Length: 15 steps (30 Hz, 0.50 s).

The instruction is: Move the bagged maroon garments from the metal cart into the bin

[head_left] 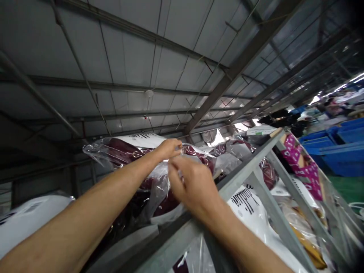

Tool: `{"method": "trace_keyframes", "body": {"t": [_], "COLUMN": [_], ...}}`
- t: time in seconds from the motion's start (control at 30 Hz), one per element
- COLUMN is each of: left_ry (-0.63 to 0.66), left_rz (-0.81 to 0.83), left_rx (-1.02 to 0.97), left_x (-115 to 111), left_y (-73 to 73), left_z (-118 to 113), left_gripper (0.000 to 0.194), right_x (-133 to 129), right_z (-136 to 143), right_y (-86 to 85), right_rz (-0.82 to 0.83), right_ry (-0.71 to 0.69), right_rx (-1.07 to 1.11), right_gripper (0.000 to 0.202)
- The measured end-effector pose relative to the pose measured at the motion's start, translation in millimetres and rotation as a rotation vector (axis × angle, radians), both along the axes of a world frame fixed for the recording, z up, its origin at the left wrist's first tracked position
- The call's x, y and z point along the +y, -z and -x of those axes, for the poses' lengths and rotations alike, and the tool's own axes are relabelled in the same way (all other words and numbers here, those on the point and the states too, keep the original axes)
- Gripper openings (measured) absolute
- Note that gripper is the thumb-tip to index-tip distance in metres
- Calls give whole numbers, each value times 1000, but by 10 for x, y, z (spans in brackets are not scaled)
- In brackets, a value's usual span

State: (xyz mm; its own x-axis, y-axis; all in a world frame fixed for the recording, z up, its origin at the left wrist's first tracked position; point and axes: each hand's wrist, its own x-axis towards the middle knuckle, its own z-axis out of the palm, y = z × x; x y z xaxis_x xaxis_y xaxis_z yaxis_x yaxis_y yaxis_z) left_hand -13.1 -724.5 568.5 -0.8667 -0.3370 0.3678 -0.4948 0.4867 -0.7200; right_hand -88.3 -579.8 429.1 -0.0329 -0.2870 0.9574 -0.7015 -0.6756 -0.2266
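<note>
Both my arms reach up to a high grey metal rack stacked with clear plastic bags of dark red garments. My left hand pinches the plastic of the top bag, fingers closed on its film. My right hand is just below and in front of it, with fingers curled on the same bag's crinkled plastic. The bag lies on its side at the rack's top edge. A white printed label shows on top of it.
White bags with black script fill the rack below the rail. A pink patterned package and yellowish items sit further right. Blue crates stand at the far right. Metal roof beams run overhead.
</note>
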Motion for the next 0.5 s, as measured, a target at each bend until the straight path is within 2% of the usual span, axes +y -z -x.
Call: {"method": "trace_keyframes", "body": {"t": [0.03, 0.07, 0.13, 0.2, 0.27, 0.3, 0.37, 0.5], "left_ry": [-18, -64, -244, -436, -473, -442, -369, -355], "left_rz": [2, 5, -22, -115, -217, -245, -247, -181], "left_rx": [5, 18, 57, 42, -60, -123, -202, -128], "left_x": [31, 74, 202, 388, 631, 772, 1084, 1769], "left_y": [-50, -112, -251, -356, -369, -337, -207, 198], "left_z": [-19, -46, -146, -310, -524, -641, -888, -1401], "left_gripper": [43, 63, 95, 94, 77, 71, 73, 74], "right_x": [-184, -377, -724, -947, -1038, -1051, -1056, -1145], "right_z": [177, 313, 465, 507, 511, 513, 521, 541], "right_y": [-86, -162, -258, -271, -235, -215, -184, -166], "right_rz": [-18, -46, -96, -149, -233, -273, -311, -262], "right_ry": [155, 251, 355, 393, 440, 461, 497, 514], "right_rx": [30, 100, 334, 539, 607, 599, 556, 530], "right_gripper": [27, 29, 41, 51, 53, 52, 53, 52]}}
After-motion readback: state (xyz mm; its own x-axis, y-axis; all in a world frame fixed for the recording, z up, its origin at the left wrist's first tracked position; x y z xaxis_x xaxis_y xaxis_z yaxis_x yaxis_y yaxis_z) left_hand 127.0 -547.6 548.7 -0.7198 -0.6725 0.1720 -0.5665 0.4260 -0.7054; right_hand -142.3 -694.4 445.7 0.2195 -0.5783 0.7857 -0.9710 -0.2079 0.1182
